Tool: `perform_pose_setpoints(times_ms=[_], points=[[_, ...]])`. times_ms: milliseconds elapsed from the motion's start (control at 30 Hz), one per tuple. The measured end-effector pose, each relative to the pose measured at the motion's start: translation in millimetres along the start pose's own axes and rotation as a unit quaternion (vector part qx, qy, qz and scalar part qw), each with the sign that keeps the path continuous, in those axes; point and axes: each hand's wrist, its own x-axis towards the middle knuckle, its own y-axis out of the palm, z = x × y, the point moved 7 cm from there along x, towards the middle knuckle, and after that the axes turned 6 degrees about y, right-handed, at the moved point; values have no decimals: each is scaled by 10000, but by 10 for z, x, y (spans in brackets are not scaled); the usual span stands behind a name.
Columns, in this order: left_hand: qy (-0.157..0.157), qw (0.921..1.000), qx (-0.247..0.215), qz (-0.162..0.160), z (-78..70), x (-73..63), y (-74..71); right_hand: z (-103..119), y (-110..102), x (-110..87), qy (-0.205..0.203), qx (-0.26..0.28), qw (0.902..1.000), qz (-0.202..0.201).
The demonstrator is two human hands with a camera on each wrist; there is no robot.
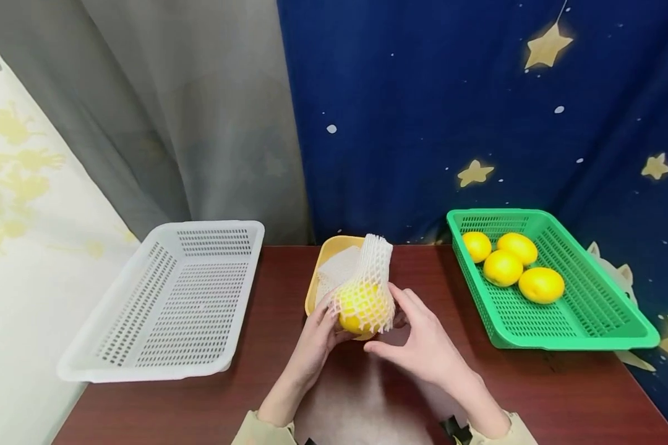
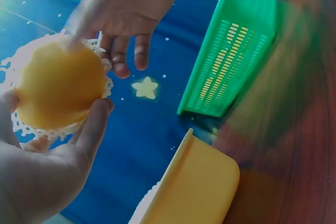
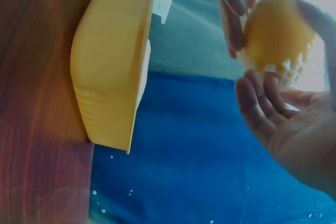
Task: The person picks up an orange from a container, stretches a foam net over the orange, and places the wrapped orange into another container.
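My left hand grips a yellow orange from the left, fingers and thumb around its side. A white foam net sleeve covers the upper part of the fruit, its loose end standing up beyond it. The bare lower face of the orange shows in the left wrist view. My right hand is at the right side of the fruit with thumb and fingers spread, fingertips right at the net's edge. In the right wrist view, that hand has its fingers only gently bent.
Just behind the hands sits a small yellow bin with more white foam nets. A green basket at the right holds several oranges. The white basket stands at the left. Curtains hang behind the table.
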Motion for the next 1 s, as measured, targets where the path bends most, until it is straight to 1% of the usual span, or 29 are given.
perform_pose_setpoints(times_ms=[100,167,200,267,400,467,533,633,733,833,933,1000], points=[[-118,9996,-240,-50,8,-4,22,40,-29,-27,-284,-285,9983,-421],[-232,9990,-367,-142,19,-8,35,47,-52,-39,-424,-286,9963,-688],[-280,9984,-433,-232,22,-9,37,47,-59,-43,-449,-245,9959,-747],[-290,9972,-533,-444,15,-19,31,45,-58,-43,-451,-162,9960,-749],[-186,9948,-551,-841,-16,-33,2,52,-34,-37,-432,196,9973,-563],[-159,9939,-528,-955,-30,-34,-6,57,-30,-37,-478,366,9967,-550],[-196,9931,-514,-1038,-30,-30,-11,67,-32,-39,-607,462,9954,-578],[-275,9923,-482,-1109,-28,-25,-16,89,-36,-43,-870,353,9935,-640],[-304,9919,-329,-1191,-19,-21,-37,106,-40,-44,-1060,261,9919,-649],[-192,9903,24,-1378,-25,-24,-77,108,-50,-48,-1106,211,9914,-661],[76,9876,332,-1531,-55,-26,-119,100,-58,-55,-1080,122,9920,-637],[300,9859,464,-1578,-83,-25,-141,93,-56,-56,-1034,62,9930,-575]])
